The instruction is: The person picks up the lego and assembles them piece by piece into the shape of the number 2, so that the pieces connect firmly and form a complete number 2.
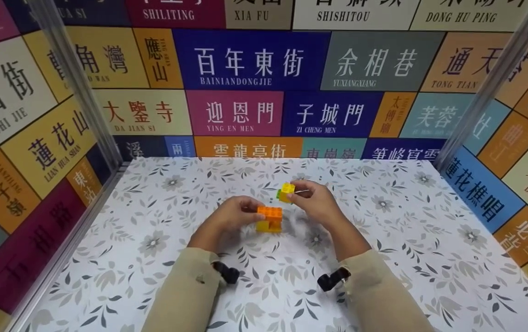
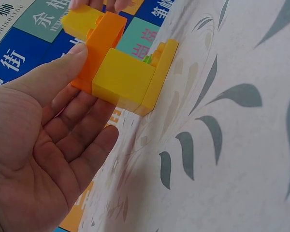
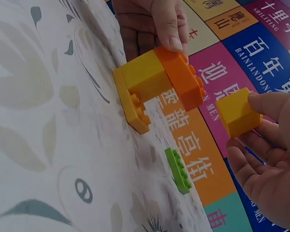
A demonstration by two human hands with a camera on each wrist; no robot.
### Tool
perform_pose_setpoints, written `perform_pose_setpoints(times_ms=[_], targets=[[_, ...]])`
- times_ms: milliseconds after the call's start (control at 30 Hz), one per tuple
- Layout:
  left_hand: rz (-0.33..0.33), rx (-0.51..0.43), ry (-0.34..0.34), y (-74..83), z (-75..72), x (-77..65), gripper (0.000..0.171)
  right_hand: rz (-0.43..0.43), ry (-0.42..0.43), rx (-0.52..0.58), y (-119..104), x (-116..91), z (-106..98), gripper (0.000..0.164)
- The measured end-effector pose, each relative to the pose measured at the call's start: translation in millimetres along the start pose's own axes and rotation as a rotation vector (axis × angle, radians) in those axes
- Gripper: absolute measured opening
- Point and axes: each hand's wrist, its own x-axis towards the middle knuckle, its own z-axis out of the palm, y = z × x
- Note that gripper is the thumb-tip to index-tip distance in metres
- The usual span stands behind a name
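My left hand (image 1: pixel 235 214) pinches the upper orange brick (image 2: pixel 102 46) of a small stack, thumb on one side and fingers on the other. Beneath that brick sits a yellow block (image 2: pixel 123 77), on a flat yellow-orange base brick (image 3: pixel 128 104) that stands on the table. The orange brick juts out past the block, over the base's bare studs. To the right, my right hand (image 1: pixel 314 199) holds a separate yellow brick (image 3: pixel 239 112) between thumb and fingers, raised beside the stack. A thin green brick (image 3: pixel 178 170) lies on the table behind the stack, partly hidden in the head view.
White cloth with grey leaves and flowers covers the table (image 1: pixel 153 242). Walls of colourful name panels (image 1: pixel 251 62) enclose its back and sides, with clear corner posts (image 1: pixel 90 92). Black straps (image 1: pixel 333 279) sit at both wrists.
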Motion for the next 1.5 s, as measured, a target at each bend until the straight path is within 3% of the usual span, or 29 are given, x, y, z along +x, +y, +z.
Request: perform_pose_setpoints(times_ms=[333,467,900,1100,1333,1500], targets=[[0.101,0.069,0.001,-6.9,-0.8,5.1,0.021,-0.140,-0.100,0.007,-12.5,-12.6,13.2,0.042],[0.093,0.078,-0.003,-5.5,-0.6,6.0,0.022,-0.181,-0.133,-0.011,-12.1,-14.2,12.4,0.041],[0.052,0.066,-0.001,-2.6,-0.3,5.2,0.024,-0.171,-0.188,-0.062,-6.5,-12.9,11.1,0.045],[0.060,0.039,-0.014,-4.8,0.4,5.5,0.023,-0.162,-0.194,-0.068,-6.0,-12.9,11.3,0.041],[0.119,0.054,-0.008,-6.9,0.1,3.7,0.024,-0.165,-0.204,-0.082,-5.3,-12.8,10.1,0.039],[0.099,0.059,-0.004,-5.4,-0.5,3.5,0.025,-0.174,-0.204,-0.096,-5.3,-12.0,9.2,0.036]])
